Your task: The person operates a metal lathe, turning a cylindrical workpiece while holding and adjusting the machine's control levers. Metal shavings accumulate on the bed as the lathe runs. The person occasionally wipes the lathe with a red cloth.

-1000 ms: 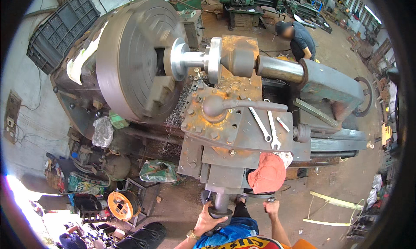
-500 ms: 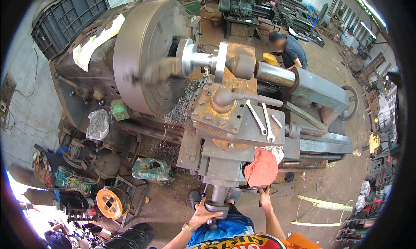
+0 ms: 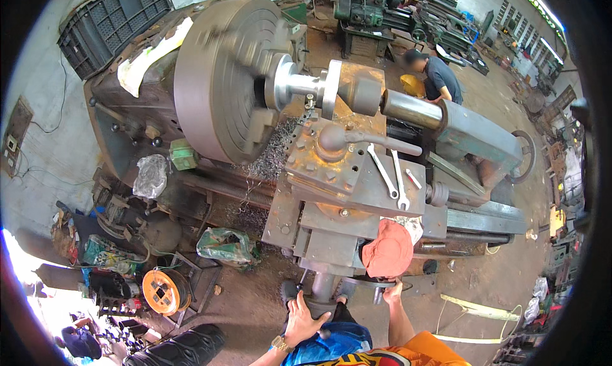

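My left hand (image 3: 302, 322), with a watch at the wrist, lies over the round handwheel (image 3: 317, 306) at the front of the lathe, thumb and fingers on either side of it. Closed at the rim of a second wheel (image 3: 364, 282), seen edge-on, is my right hand (image 3: 393, 293); a short handle hangs beside it. A shiny flanged metal workpiece (image 3: 301, 84) sits between the large chuck (image 3: 220, 79), blurred by spinning, and the tailstock (image 3: 472, 133). The tool post (image 3: 325, 156) stands below it, its tool near the workpiece.
Wrenches (image 3: 382, 170) lie on the slide, and a red cap (image 3: 387, 248) hangs at its front edge. Metal shavings (image 3: 271, 159) are heaped under the chuck. An orange cable reel (image 3: 167, 292) stands at left. Another person (image 3: 440, 76) bends down behind the tailstock.
The chuck has turned, its jaws at new angles. My left hand has rotated over the handwheel, its fingers straighter. At right, the wheel's handle now shows left of my right hand. The view has shifted slightly.
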